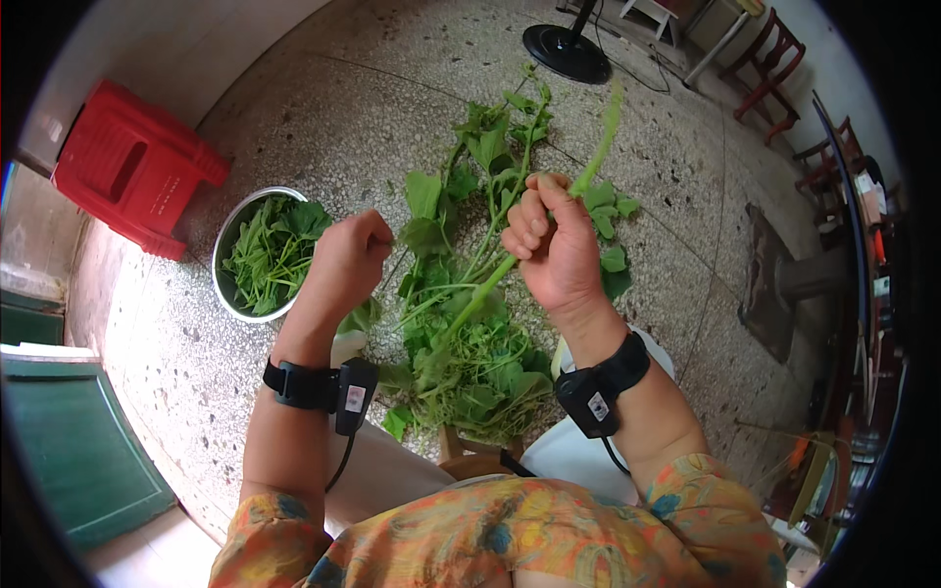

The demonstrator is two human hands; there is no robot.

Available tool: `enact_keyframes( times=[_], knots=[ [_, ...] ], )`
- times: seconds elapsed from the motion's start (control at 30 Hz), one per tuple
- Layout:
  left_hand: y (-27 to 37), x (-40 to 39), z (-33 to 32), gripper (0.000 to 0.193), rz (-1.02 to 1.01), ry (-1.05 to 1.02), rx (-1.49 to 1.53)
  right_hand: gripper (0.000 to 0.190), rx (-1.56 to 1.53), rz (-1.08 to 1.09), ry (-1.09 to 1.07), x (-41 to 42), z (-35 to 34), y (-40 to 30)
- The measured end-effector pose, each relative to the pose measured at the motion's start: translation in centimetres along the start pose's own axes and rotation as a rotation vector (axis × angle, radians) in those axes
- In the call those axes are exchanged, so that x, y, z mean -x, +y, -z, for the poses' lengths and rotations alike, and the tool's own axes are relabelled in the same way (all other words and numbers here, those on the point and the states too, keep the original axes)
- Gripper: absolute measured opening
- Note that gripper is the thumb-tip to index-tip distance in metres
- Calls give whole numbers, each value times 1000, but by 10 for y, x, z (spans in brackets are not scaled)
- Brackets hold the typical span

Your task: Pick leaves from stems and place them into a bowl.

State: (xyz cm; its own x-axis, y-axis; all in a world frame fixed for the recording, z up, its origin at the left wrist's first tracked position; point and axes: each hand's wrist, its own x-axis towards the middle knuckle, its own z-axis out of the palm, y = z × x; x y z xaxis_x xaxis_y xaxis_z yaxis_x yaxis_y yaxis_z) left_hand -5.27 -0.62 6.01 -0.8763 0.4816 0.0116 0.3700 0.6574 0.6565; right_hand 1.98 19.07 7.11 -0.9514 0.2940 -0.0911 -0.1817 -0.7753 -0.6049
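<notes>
My right hand (551,231) is closed around a long green vine stem (481,298), which runs down to the left and up past my fist. My left hand (353,253) is raised with curled fingers between the bowl and the vines; whether it pinches anything is hidden. Beside it, a round metal bowl (217,266) holds picked green leaves and stems (268,257). Leafy vines (489,147) stretch over the floor in front of me. Nearer my knees lies a heap of leaves, thin stems and tendrils (478,375).
A red plastic stool (136,169) stands on the terrazzo floor (331,132) at the left. A black round stand base (566,53) with a cable is ahead. Wooden chairs (768,73) and a table with a dark pedestal (805,278) are at the right.
</notes>
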Motion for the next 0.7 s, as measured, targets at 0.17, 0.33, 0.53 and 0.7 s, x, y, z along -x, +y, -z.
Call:
enact_keyframes(
  times=[0.17, 0.33, 0.53, 0.7],
  knots=[
    [28, 6, -5, 10, -168, -36, 254, 16, 406, -318, -94, 12, 0, 13],
    [38, 8, 0, 15, -225, -84, 318, 15, 672, -333, -129, 16, -3, 14],
    [38, 10, 1, 15, -241, -89, 285, 14, 860, -285, -193, 15, -2, 13],
    [33, 9, 2, 14, -339, -19, 210, 13, 805, -260, -186, 13, 0, 16]
  ],
)
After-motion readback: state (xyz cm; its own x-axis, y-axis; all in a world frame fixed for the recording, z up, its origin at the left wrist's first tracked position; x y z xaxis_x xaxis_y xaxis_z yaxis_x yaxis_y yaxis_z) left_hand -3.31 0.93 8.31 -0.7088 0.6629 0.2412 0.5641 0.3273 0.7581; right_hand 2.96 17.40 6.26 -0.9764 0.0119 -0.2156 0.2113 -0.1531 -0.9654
